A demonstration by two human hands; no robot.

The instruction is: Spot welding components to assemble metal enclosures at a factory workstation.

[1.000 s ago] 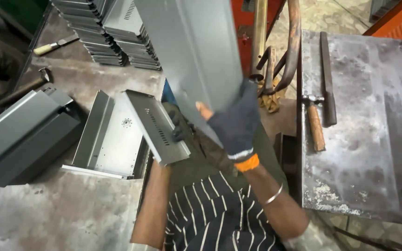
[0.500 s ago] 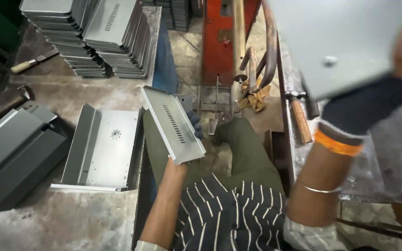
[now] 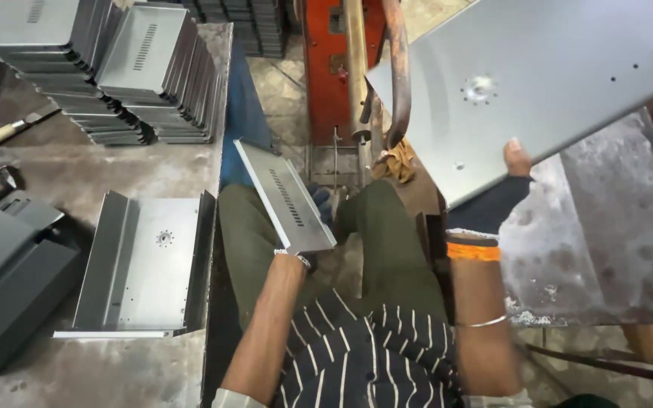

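While the gloved right hand [image 3: 502,198] pinches a large flat grey metal sheet [image 3: 538,83] right of the red machine [image 3: 326,68], the left hand [image 3: 304,253] clasps a narrow slotted grey panel [image 3: 285,196].

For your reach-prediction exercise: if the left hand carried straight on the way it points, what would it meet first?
The left hand points up-frame along its vented panel; beyond that, probably the red machine, though depth is unclear.
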